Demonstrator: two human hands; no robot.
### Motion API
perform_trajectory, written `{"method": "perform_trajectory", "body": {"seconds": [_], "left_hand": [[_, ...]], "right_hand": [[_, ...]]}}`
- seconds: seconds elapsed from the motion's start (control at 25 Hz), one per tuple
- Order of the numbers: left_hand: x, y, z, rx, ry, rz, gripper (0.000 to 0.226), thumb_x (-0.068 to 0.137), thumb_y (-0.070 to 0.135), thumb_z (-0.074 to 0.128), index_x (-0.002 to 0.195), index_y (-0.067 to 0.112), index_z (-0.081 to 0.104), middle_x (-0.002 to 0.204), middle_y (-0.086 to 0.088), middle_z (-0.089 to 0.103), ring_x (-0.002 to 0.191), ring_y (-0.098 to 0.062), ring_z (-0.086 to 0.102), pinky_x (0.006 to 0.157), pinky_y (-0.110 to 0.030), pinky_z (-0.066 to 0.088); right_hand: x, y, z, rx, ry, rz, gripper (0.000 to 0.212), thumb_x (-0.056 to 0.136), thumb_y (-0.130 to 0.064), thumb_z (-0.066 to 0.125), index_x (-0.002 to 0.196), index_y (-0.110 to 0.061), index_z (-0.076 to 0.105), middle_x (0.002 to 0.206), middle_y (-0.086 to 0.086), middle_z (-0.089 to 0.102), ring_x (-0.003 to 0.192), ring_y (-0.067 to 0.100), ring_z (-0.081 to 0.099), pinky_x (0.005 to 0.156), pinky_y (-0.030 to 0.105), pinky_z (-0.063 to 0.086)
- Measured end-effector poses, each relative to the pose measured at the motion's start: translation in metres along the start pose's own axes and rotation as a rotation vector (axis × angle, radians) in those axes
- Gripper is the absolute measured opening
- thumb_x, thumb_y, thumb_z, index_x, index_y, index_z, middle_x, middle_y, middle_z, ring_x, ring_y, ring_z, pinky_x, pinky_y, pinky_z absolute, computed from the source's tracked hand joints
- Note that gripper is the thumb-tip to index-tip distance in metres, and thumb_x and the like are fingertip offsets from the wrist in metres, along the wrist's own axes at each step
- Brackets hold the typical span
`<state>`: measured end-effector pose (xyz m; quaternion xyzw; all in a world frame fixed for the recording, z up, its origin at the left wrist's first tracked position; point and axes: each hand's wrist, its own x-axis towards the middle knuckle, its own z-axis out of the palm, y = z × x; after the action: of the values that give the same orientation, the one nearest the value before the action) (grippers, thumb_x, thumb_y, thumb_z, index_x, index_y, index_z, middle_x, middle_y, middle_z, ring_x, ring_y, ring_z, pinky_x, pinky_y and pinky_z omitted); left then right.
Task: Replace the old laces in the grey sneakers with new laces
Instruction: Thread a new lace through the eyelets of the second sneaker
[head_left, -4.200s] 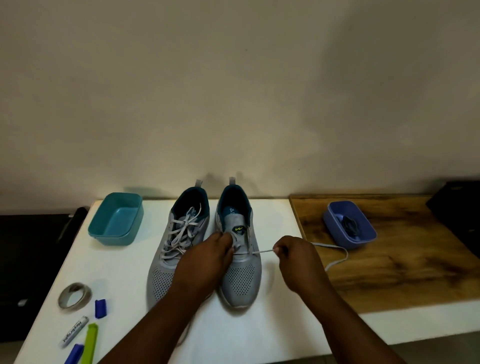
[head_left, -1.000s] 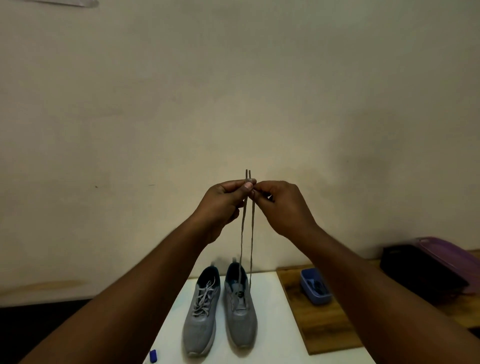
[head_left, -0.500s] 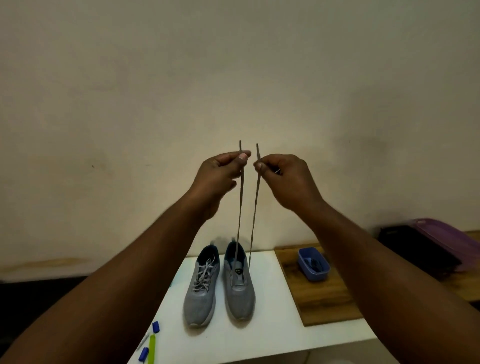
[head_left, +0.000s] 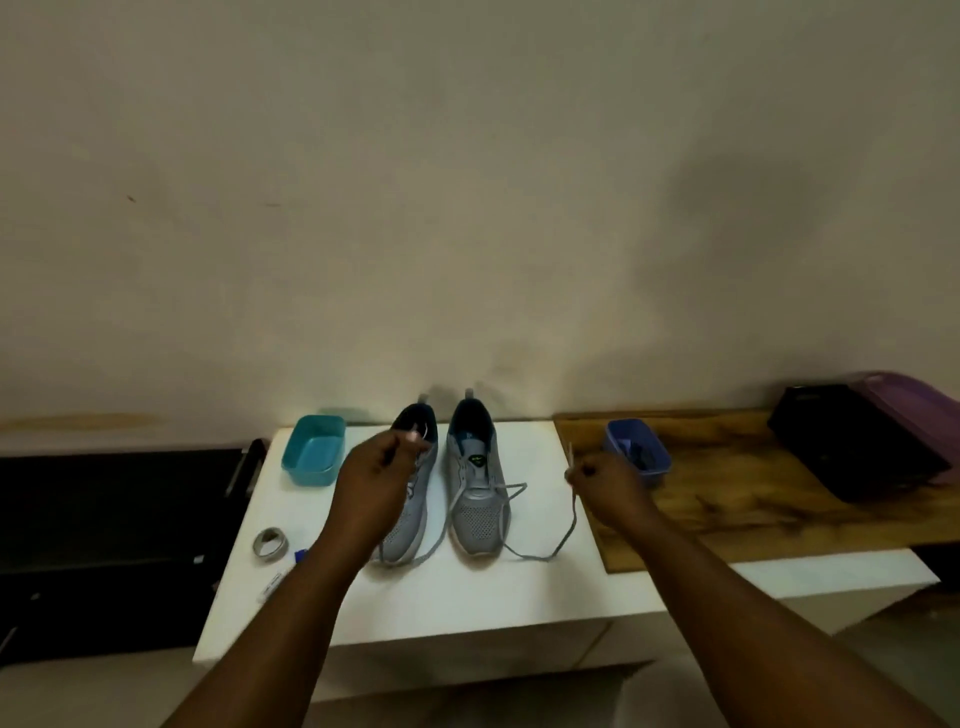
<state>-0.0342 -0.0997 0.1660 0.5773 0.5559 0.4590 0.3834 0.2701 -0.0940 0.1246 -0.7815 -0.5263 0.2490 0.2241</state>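
Note:
Two grey sneakers stand side by side on the white table (head_left: 467, 597), toes toward me. The right sneaker (head_left: 475, 493) has one grey lace (head_left: 540, 553) threaded through its lowest eyelets, both halves trailing slack over the table. My right hand (head_left: 605, 480) pinches one lace end to the right of that shoe. My left hand (head_left: 376, 486) pinches the other lace end above the left sneaker (head_left: 415, 499), hiding much of that shoe and its laces.
A teal tub (head_left: 313, 456) sits at the table's back left. A blue tub (head_left: 636, 458) holding dark laces rests on the wooden board (head_left: 753, 499). A tape roll (head_left: 270, 543), a blue cap and a marker lie front left. A black box (head_left: 852, 447) stands far right.
Both hands came down from in front of the wall to table level and moved apart. The lace, pulled taut upward before, now lies slack in loops beside the right sneaker.

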Motion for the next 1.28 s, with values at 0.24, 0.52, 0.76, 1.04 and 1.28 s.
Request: {"method": "perform_trajectory", "body": {"seconds": [0.24, 0.52, 0.76, 1.04, 1.28], "left_hand": [[0.025, -0.066, 0.055, 0.054, -0.097, -0.033, 0.014, 0.094, 0.02, 0.071, 0.101, 0.031, 0.076, 0.093, 0.02, 0.071, 0.088, 0.01, 0.064, 0.073, -0.004, 0.044], [0.075, -0.118, 0.112, 0.223, -0.107, 0.101, 0.005, 0.093, 0.027, 0.07, 0.096, 0.029, 0.074, 0.091, 0.018, 0.069, 0.085, 0.003, 0.063, 0.074, -0.015, 0.047], [0.102, -0.159, 0.136, 0.535, -0.139, 0.241, 0.015, 0.095, 0.035, 0.064, 0.105, 0.03, 0.074, 0.099, 0.007, 0.066, 0.091, -0.014, 0.059, 0.08, -0.035, 0.051], [0.106, -0.162, 0.144, 0.825, -0.196, 0.303, 0.023, 0.097, 0.044, 0.055, 0.107, 0.036, 0.074, 0.106, 0.011, 0.064, 0.101, -0.018, 0.053, 0.086, -0.039, 0.042], [0.104, -0.161, 0.149, 0.849, -0.211, 0.293, 0.021, 0.096, 0.045, 0.056, 0.107, 0.039, 0.073, 0.107, 0.014, 0.063, 0.106, -0.015, 0.052, 0.088, -0.04, 0.035]], "right_hand": [[0.028, 0.018, 0.093, -0.113, -0.006, 0.053, 0.029, 0.093, -0.044, 0.067, 0.11, -0.021, 0.072, 0.112, -0.003, 0.072, 0.104, 0.019, 0.067, 0.085, 0.029, 0.051], [0.053, 0.001, 0.163, 0.03, 0.243, -0.179, 0.03, 0.095, -0.049, 0.065, 0.111, -0.024, 0.066, 0.103, -0.008, 0.063, 0.093, 0.009, 0.059, 0.079, 0.024, 0.05], [0.072, 0.013, 0.186, 0.104, 0.206, -0.109, 0.02, 0.094, -0.038, 0.069, 0.107, -0.024, 0.073, 0.098, -0.009, 0.072, 0.089, 0.006, 0.066, 0.083, 0.025, 0.055], [0.078, 0.024, 0.182, 0.677, -0.035, 0.017, 0.015, 0.096, -0.012, 0.069, 0.094, -0.021, 0.081, 0.09, 0.002, 0.079, 0.092, 0.023, 0.076, 0.086, 0.044, 0.062], [0.076, 0.02, 0.179, 0.846, -0.056, 0.113, 0.019, 0.097, 0.001, 0.062, 0.099, -0.008, 0.079, 0.092, 0.008, 0.079, 0.092, 0.025, 0.076, 0.077, 0.028, 0.062]]}}
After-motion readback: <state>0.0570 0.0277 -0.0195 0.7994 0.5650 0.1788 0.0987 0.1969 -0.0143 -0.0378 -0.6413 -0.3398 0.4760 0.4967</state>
